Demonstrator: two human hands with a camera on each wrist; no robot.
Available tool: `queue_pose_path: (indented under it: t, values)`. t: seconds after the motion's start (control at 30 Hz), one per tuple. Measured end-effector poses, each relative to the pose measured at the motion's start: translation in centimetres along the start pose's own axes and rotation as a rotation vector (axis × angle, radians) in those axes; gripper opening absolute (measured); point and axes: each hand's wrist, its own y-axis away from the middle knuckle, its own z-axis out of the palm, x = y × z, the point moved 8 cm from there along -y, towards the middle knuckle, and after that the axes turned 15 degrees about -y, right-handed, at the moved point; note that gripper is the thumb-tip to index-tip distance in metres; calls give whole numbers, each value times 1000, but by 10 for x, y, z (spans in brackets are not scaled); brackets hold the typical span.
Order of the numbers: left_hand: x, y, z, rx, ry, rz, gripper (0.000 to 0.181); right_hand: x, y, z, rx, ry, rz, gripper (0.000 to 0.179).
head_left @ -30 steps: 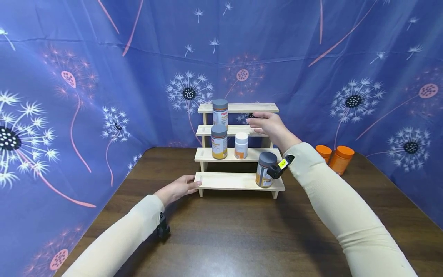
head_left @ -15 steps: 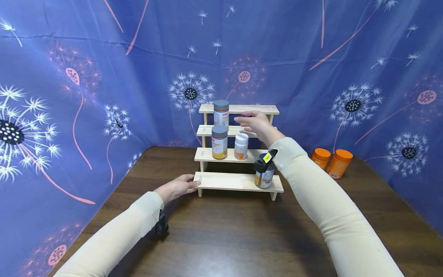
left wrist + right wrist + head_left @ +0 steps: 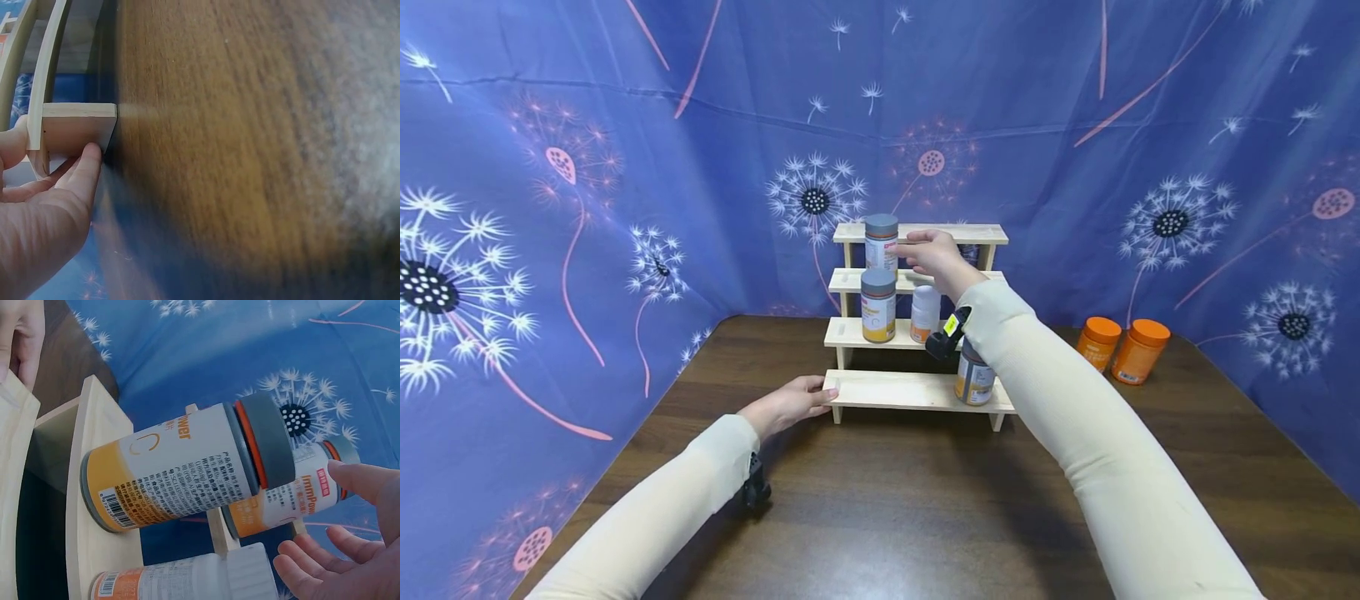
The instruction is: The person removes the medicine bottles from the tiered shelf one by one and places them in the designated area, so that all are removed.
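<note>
My left hand (image 3: pixel 790 406) grips the left end of the bottom step of a pale wooden tiered display stand (image 3: pixel 895 390), thumb on top and fingers at the end support. My right hand (image 3: pixel 931 254) reaches over the stand, fingers spread and holding nothing. In the right wrist view its thumb overlaps the neck of a grey-lidded supplement bottle (image 3: pixel 294 494) on the third step, fingers apart from it below. In front, a second grey-lidded bottle (image 3: pixel 877 312) and a small white bottle (image 3: pixel 924 310) stand on the second step.
Another grey-lidded bottle (image 3: pixel 974 382), partly hidden by my right arm, stands at the bottom step's right end. Two orange bottles (image 3: pixel 1138 354) stand on the dark wooden table (image 3: pixel 880 508) to the right. A blue dandelion-print cloth (image 3: pixel 715 167) hangs behind.
My right hand has moved left over the stand, up to the third-step bottle. My left hand has stayed on the stand's end.
</note>
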Motion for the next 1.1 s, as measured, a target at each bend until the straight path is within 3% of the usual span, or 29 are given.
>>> queue_pose_path:
  t: [0.4,0.63,0.87,1.1]
  values:
    - [1,1,-4,18,12,-20,47,-3,-17,19,-20,24,-22,60]
    - [1,1,1,-1,-4,-16,47,7,-19,28,-35,-117,35,59]
    - [1,1,0,25,-5,-29,47,3,-18,27,-59,-59,-29,50]
    - [2,5,2,14,-33,-37,47,1,-18,26,-77,72,-84,49]
